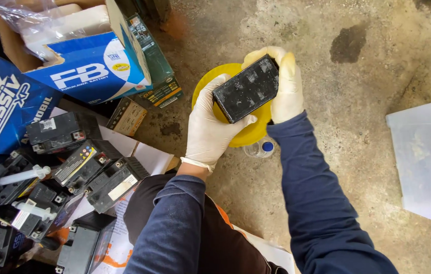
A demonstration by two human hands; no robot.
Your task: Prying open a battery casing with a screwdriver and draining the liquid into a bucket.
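We see both gloved hands closed on one black battery (246,88), held tilted just above a yellow funnel (246,133) near the middle of the view. The left hand (208,127) grips the battery from seven o'clock, its fingers wrapped up the near-left end and under the lower edge. The right hand (285,83) clamps the far-right end from two o'clock, fingers curled over the top corner. The battery's dusty flat face is turned up toward us, its long side running from eight to two o'clock. The funnel shows as a yellow arc at ten o'clock of the battery and again below it at six o'clock. Just beside the funnel at five o'clock, a small clear bottle (261,148) with a blue cap stands on the concrete floor (357,76). At nine o'clock of the hands, well apart, we see a cluster of black batteries (94,170) lying on papers, with two white syringes (20,176) resting among them. At eleven o'clock sits an open blue-and-white carton (91,66). At three o'clock, by the right edge, lies a clear plastic lid (418,152).
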